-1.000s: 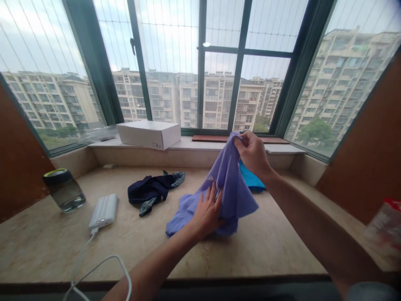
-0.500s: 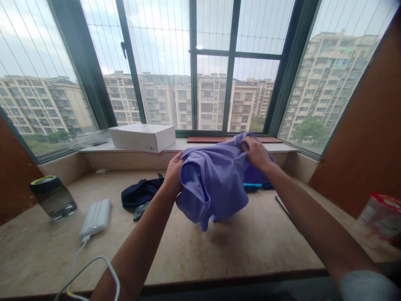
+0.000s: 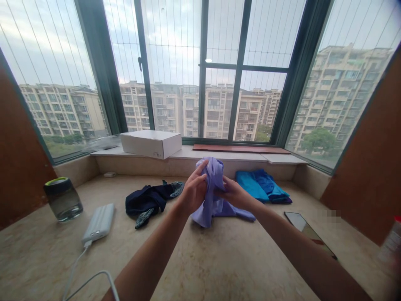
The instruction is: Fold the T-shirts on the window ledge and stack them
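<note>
Noted purple garment (image 3: 214, 172), lately stretched wide, now bunched between left hand (image 3: 193, 191) and right hand (image 3: 232, 191), lower folds back on countertop (image 3: 216, 263). Found blue cloth (image 3: 257, 186), previously mostly hidden, now exposed.

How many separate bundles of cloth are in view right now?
3: the purple cloth between the left hand and right hand, the dark cloth to its left, and the blue bundle to its right. Folds may hide more pieces.

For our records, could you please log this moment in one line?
left hand: holding purple cloth; right hand: holding purple cloth; purple cloth: bunched between hands, over counter
</note>
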### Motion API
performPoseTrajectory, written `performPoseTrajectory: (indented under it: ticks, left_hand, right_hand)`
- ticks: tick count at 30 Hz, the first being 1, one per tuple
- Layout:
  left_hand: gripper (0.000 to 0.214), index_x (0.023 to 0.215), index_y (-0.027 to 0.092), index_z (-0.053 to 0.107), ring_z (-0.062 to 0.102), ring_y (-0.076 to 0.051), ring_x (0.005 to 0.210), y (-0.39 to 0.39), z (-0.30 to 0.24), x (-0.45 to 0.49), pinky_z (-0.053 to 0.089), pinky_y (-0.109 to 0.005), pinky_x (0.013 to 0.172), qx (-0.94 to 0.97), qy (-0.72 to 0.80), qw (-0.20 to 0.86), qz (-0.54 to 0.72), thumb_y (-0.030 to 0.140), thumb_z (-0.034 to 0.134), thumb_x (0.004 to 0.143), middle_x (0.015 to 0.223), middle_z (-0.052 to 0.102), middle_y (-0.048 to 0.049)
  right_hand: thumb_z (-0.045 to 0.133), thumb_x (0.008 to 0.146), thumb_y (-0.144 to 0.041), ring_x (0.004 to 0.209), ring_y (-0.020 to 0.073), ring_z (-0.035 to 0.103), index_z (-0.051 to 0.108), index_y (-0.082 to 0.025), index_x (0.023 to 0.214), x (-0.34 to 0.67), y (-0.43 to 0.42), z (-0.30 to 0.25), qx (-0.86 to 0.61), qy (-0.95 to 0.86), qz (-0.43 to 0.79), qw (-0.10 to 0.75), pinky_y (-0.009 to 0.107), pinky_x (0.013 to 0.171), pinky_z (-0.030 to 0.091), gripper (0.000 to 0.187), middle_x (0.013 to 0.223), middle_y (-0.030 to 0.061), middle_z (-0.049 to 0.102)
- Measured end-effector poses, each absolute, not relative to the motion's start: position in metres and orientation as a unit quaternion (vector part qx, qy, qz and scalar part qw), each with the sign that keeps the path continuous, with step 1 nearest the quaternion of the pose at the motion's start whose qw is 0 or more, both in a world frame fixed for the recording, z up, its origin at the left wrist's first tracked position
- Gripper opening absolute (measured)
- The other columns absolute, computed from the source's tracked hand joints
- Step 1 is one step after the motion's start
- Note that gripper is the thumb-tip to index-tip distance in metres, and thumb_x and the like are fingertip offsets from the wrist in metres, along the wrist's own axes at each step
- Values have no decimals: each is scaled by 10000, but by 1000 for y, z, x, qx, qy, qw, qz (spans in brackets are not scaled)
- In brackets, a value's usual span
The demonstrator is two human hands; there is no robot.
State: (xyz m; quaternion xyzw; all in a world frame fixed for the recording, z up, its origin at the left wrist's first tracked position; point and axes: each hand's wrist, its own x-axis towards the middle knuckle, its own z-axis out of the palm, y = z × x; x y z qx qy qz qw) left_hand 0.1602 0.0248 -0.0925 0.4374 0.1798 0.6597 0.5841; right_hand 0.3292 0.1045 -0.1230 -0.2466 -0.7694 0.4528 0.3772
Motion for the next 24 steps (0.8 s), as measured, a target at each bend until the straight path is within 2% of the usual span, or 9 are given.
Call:
performPoseTrajectory:
  ticks: [3,7,10,13,15,17,20,22,24]
  left_hand:
    - [658,1534,236,453,688,-252,1130,6,-94,163,520,-370,996,502,177,558,636,296,662,914,1276,709,-108]
    - [473,1426,286,604,502,-302,1398,-29,-88,169,388,-438,1158,733,251,452,442,361,638,960,1471,595,-96]
    - [361,1302,255,699,658,-286,1218,-44,-80,177,503,-414,1044,827,293,357,321,388,600,981,1303,707,-128]
    - [296,1180,210,721,732,-240,1009,-30,-81,186,561,-382,941,755,396,218,475,359,535,1005,1109,762,-115]
    - [371,1290,205,648,624,-292,1242,-11,-89,189,470,-468,1085,687,452,86,563,331,617,943,1322,666,-145]
    - [693,1478,196,476,471,-338,1404,10,-104,192,384,-525,1155,687,463,48,557,306,722,840,1490,526,-178]
    - [801,1505,176,426,657,-308,1144,30,-129,195,537,-443,962,738,452,150,478,271,751,778,1214,703,-136]
    - [482,1272,154,628,709,-235,783,36,-142,193,569,-332,714,748,455,233,424,283,704,814,832,732,-45]
    - [193,885,144,699,639,-180,535,38,-144,186,484,-250,506,724,481,280,407,329,652,853,578,622,4]
  right_hand:
    - [738,738,-312,595,169,629,735,-202,896,335,118,-107,-273,-745,438,422,269,530,519,193,703,0,702]
    - [766,680,-324,688,172,655,660,-216,838,351,127,-68,-219,-612,488,583,273,623,553,219,756,-11,703]
    - [781,700,-356,706,195,675,603,-235,798,360,125,-39,-184,-537,534,626,318,640,584,237,732,-19,694]
    - [802,711,-346,719,210,692,590,-238,761,363,120,-20,-160,-526,552,627,348,653,605,243,705,-23,684]
    - [815,711,-339,734,216,702,601,-241,764,363,115,-11,-146,-521,555,632,358,665,615,241,694,-27,681]
    - [820,713,-335,755,219,711,617,-245,781,363,109,-6,-134,-511,556,641,361,680,622,232,696,-29,685]
    - [832,698,-331,783,219,717,649,-252,830,365,103,1,-121,-496,551,660,360,699,625,238,722,-26,703]
    - [835,687,-337,778,213,717,669,-256,877,370,104,4,-118,-495,536,674,355,700,622,265,734,-27,708]
    - [815,694,-356,749,202,711,681,-258,919,378,110,6,-131,-502,504,690,344,688,613,280,736,-32,705]
